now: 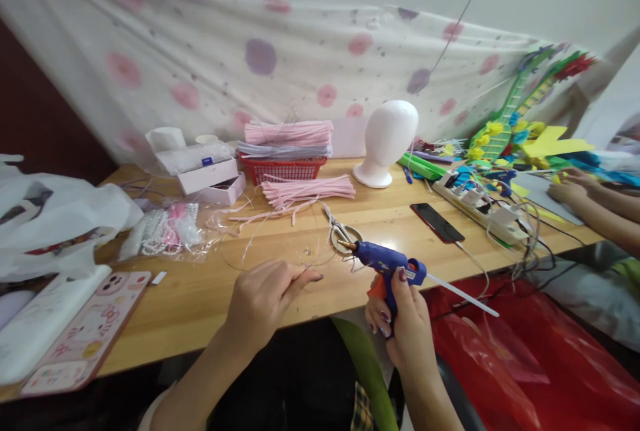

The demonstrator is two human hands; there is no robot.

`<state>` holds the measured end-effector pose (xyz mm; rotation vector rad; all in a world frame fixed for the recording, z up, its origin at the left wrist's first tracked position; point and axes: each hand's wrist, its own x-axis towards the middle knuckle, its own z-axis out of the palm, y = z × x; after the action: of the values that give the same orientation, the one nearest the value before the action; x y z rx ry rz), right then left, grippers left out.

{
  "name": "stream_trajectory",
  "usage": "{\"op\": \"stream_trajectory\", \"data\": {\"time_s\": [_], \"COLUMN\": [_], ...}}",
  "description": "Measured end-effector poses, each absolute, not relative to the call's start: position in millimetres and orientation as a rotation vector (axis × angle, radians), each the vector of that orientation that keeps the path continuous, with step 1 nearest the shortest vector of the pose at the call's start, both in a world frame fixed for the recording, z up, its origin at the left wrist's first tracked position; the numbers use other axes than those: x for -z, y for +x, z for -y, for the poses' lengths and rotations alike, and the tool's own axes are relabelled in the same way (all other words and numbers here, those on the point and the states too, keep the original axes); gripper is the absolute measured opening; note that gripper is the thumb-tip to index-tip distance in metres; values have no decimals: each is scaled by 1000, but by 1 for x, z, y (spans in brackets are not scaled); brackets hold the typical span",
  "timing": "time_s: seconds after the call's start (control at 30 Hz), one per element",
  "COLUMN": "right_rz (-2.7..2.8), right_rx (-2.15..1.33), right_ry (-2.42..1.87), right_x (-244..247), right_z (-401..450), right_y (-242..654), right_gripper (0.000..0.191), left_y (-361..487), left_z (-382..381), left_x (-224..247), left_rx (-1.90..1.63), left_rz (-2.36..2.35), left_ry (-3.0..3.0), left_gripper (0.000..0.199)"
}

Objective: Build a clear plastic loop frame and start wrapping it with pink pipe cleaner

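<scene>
My right hand (403, 317) is wrapped round the handle of a blue hot glue gun (383, 259), its fingers by the orange trigger. The metal nozzle points left, and a clear glue stick (465, 295) sticks out of the back. My left hand (263, 294) is closed in a pinch at the table's front edge, on what looks like a thin wire (325, 263); its exact hold is partly hidden by the fingers. Just behind the nozzle lies a pair of scissors (345, 234). Pink fuzzy stems (310, 192) lie in a bundle farther back.
A red basket (285, 171) of stems and a white foam head (390, 141) stand at the back. On the right are a phone (437, 222), a power strip (480, 207) with cables, and another person's hands (570, 187). Bagged beads (175, 231) and a pink phone (90, 331) lie left.
</scene>
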<state>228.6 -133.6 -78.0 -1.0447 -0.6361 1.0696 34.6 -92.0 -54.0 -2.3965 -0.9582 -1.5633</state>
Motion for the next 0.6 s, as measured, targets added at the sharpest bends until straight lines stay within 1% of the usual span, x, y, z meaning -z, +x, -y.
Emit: {"op": "stream_trajectory", "data": {"time_s": [0.1, 0.27, 0.37, 0.5, 0.6], "right_rz": [685, 810, 863, 802, 836], "right_rx": [-1061, -967, -1001, -1043, -969], "right_ry": [-1069, -1206, -1195, -1087, -1089], "right_x": [79, 78, 81, 88, 89], "right_z": [133, 133, 133, 131, 127], "right_y": [229, 228, 229, 234, 240], "right_gripper": [54, 57, 59, 53, 50], "left_y": [34, 34, 34, 34, 36], "left_z": [91, 88, 86, 84, 86], "left_x": [58, 56, 54, 55, 57], "left_rx": [1567, 1441, 1434, 1434, 1418], "left_rz": [951, 892, 876, 887, 890], "left_ry": [-2393, -2323, -2323, -2346, -2369], "left_gripper": [17, 15, 14, 12, 11]}}
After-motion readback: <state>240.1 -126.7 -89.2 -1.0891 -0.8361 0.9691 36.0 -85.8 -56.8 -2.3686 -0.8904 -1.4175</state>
